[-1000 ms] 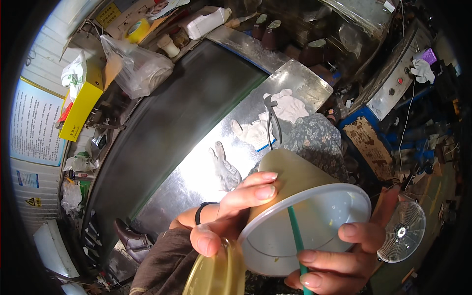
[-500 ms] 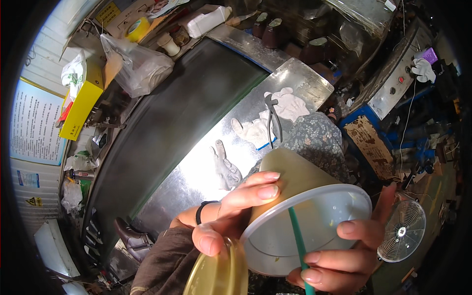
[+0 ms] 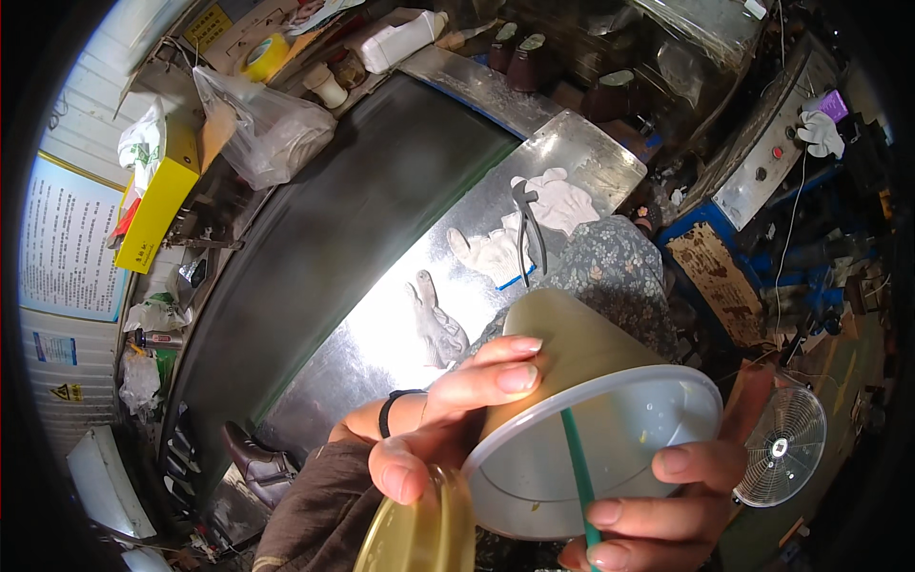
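Observation:
A pale plastic tub with a white rim lies tipped in front of me, its mouth toward me and its whitish inside showing. My left hand is closed round the tub's left side, and between its thumb and the tub it also grips a translucent yellow lid. Two fingers of my right hand pinch a thin green stick that reaches into the tub. The other fingers of that hand are at the tub's right rim. Small yellowish specks cling to the inside.
Beyond the tub, pincers and pale gloves lie by a flowered cloth. Another grey glove rests on the metal table, beside a dark belt. A brown shoe is at lower left; a round fan stands right.
The yellow lid and my left thumb have shifted slightly left. My right hand has moved a little with the green stick, whose tip stays inside the tub.

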`<action>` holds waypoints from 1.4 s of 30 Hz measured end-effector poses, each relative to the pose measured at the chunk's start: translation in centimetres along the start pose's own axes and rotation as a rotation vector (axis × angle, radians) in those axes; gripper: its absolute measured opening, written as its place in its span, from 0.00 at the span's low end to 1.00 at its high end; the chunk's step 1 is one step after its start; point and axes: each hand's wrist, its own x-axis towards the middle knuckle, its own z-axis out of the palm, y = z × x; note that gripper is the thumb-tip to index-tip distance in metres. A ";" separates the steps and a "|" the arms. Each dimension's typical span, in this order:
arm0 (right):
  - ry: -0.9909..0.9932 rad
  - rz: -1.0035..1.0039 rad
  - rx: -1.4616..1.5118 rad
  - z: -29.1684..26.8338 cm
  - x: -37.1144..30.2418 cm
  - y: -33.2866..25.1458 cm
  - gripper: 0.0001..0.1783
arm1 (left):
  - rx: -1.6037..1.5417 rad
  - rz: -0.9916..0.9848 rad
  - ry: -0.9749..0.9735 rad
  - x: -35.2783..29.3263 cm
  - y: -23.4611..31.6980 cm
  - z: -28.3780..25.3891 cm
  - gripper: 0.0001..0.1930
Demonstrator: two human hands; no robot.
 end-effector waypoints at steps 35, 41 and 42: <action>-0.087 -0.168 0.040 -1.1 1.8 2.6 0.10 | 0.102 -0.035 -0.006 -0.3 -1.3 -0.8 0.22; -0.223 -0.077 -0.156 -2.6 2.0 2.7 0.07 | 0.130 -0.428 -0.022 -2.7 0.0 -2.1 0.40; -0.221 -0.083 -0.157 -2.6 1.9 2.7 0.07 | 0.010 -0.387 -0.038 -2.7 -0.6 -2.1 0.42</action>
